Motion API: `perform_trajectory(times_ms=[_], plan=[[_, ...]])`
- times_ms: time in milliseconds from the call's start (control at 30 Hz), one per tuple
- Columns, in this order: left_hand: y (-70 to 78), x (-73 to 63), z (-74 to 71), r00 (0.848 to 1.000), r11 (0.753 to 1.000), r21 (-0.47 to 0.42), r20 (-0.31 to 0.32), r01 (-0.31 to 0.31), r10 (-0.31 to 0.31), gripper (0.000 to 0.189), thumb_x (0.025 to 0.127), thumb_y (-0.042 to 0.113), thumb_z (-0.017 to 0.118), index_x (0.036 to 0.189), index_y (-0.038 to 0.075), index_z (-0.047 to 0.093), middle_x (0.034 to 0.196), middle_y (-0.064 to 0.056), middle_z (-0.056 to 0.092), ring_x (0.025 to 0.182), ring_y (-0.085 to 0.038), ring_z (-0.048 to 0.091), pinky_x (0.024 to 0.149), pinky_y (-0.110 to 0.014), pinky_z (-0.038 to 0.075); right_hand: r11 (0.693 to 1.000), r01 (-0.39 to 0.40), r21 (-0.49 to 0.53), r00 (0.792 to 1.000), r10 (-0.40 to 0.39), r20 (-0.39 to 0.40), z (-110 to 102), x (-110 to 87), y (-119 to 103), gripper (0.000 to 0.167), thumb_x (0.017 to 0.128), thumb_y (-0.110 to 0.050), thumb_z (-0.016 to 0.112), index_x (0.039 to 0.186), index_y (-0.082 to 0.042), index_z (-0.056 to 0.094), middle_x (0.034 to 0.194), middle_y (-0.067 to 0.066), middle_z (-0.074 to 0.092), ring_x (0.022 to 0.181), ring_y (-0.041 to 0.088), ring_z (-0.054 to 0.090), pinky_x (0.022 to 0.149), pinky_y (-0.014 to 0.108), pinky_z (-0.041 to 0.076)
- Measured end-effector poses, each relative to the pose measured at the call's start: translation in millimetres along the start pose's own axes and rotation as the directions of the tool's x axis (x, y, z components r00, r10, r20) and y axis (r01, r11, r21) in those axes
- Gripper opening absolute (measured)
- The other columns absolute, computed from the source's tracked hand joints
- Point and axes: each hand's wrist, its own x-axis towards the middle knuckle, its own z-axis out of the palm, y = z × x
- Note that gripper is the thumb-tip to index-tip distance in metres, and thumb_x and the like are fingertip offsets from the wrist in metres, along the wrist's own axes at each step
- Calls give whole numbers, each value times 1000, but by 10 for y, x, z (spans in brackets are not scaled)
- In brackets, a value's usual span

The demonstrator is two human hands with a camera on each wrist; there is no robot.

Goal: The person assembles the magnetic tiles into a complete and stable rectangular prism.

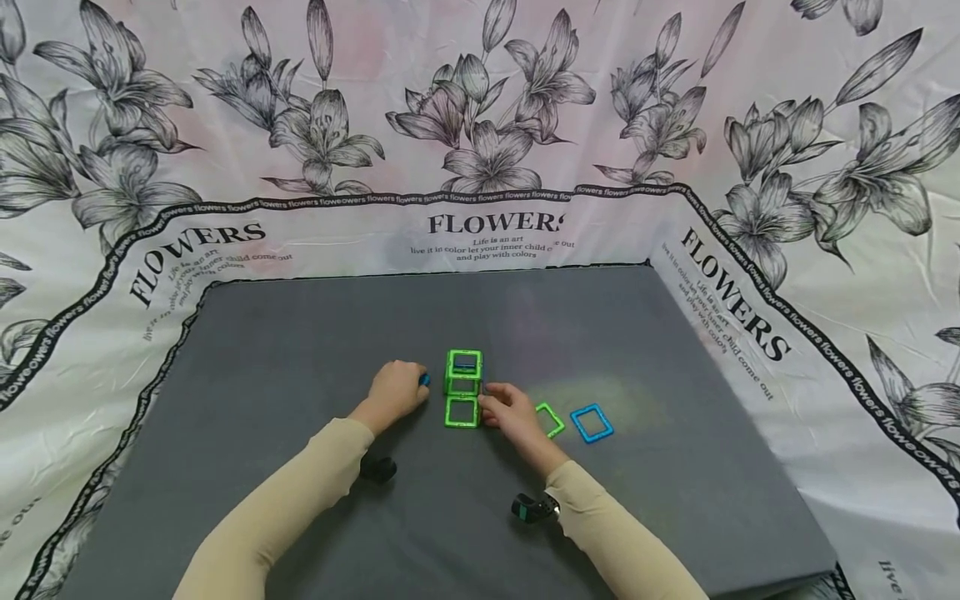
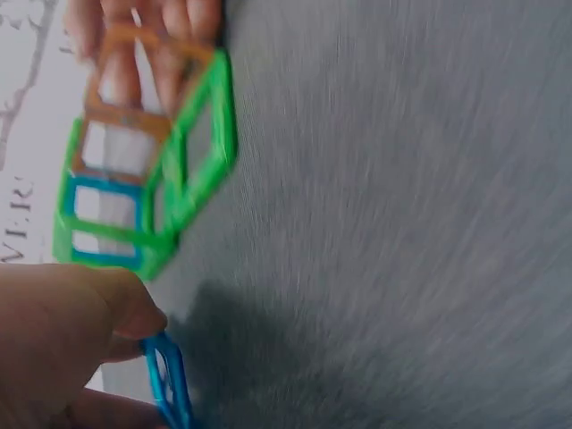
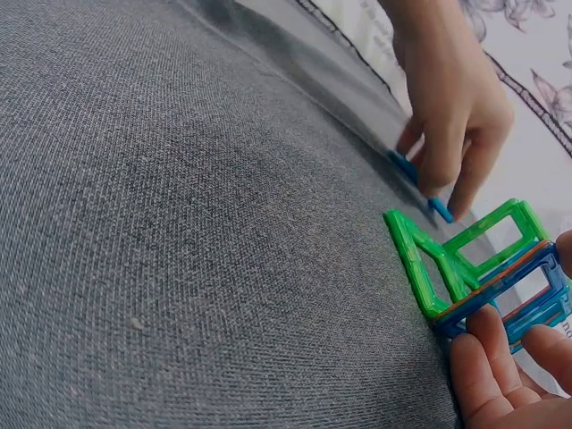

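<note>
In the head view, my left hand (image 1: 393,390) is left of a small build of square magnetic tiles (image 1: 462,400). It pinches a blue magnetic tile (image 2: 168,380), seen nearly edge-on in the left wrist view and apart from the build. The build has green frames on top and front, with blue and orange frames along its sides. My right hand (image 1: 513,414) holds the build at its right side. In the right wrist view, its fingers (image 3: 483,366) touch a blue side tile (image 3: 527,290); part of that hand is cut off by the frame edge.
A loose green tile (image 1: 551,420) and a loose blue tile (image 1: 592,423) lie to the right of the right hand. Grey cloth covers the table (image 1: 337,317). A flower-printed white sheet (image 1: 337,233) stands around its back and sides.
</note>
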Motion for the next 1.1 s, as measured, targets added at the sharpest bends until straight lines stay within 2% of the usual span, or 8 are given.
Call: perform_trajectory(times_ms=[67, 133, 267, 367, 467, 700, 900, 1100], plan=[[0, -87, -10, 1000, 997, -73, 0, 22, -22, 21, 89, 10, 64, 104, 2, 77, 88, -10, 74, 63, -15, 44, 62, -30, 38, 1000, -6, 0, 1000, 6, 10, 12, 2, 3, 40, 99, -19, 64, 133, 2, 61, 118, 21, 69, 88, 16, 71, 79, 33, 60], [13, -164, -9, 999, 990, -136, 3, 49, -49, 35, 89, 13, 65, 121, 3, 75, 112, -14, 77, 67, -15, 48, 65, -30, 42, 1000, -8, -4, 1000, 8, 15, 11, 9, 12, 40, 99, -19, 64, 133, 1, 61, 119, 21, 69, 89, 16, 71, 80, 34, 60], [44, -286, -7, 996, 957, -274, 17, 92, -91, 38, 90, 15, 64, 125, 5, 74, 115, -16, 76, 56, -13, 40, 57, -27, 35, 1000, 0, -15, 1000, 1, 12, 0, 15, 18, 41, 99, -20, 64, 133, 2, 61, 119, 22, 69, 90, 19, 72, 80, 35, 61], [82, -362, -6, 993, 917, -382, 26, 116, -114, 38, 91, 16, 64, 127, 6, 73, 116, -18, 76, 46, -10, 40, 52, -24, 35, 1000, 3, -23, 1000, -2, 5, -2, 11, 12, 41, 99, -20, 64, 133, 2, 61, 119, 22, 69, 91, 21, 72, 80, 36, 61], [126, -417, 4, 986, 864, -477, 43, 160, -159, 39, 93, 19, 64, 130, 8, 71, 122, -19, 74, 46, -9, 51, 52, -25, 43, 1000, 3, -31, 1000, -3, 2, 2, 5, 7, 41, 99, -20, 64, 134, 1, 61, 120, 22, 69, 92, 22, 73, 81, 36, 61], [195, -444, 87, 965, 743, -625, 71, 239, -251, 41, 96, 25, 63, 134, 10, 69, 119, -16, 76, 69, -14, 69, 59, -28, 53, 1000, 6, -31, 1000, -6, -5, 22, 3, 11, 40, 99, -20, 64, 133, 2, 62, 120, 23, 69, 90, 20, 73, 79, 35, 61], [210, -421, 169, 954, 672, -695, 72, 256, -290, 42, 97, 25, 63, 136, 9, 67, 128, -18, 71, 92, -23, 76, 72, -32, 62, 1000, 10, -19, 1000, -10, -4, 24, 9, 5, 40, 99, -20, 64, 134, 1, 62, 122, 23, 69, 91, 22, 73, 80, 36, 61], [234, -403, 224, 949, 615, -748, 62, 249, -309, 42, 96, 22, 63, 135, 6, 67, 124, -19, 73, 90, -23, 77, 72, -32, 63, 1000, 12, -17, 1000, -12, -3, 25, -3, -1, 40, 100, -20, 64, 134, 2, 62, 122, 24, 69, 92, 24, 73, 80, 37, 61]])
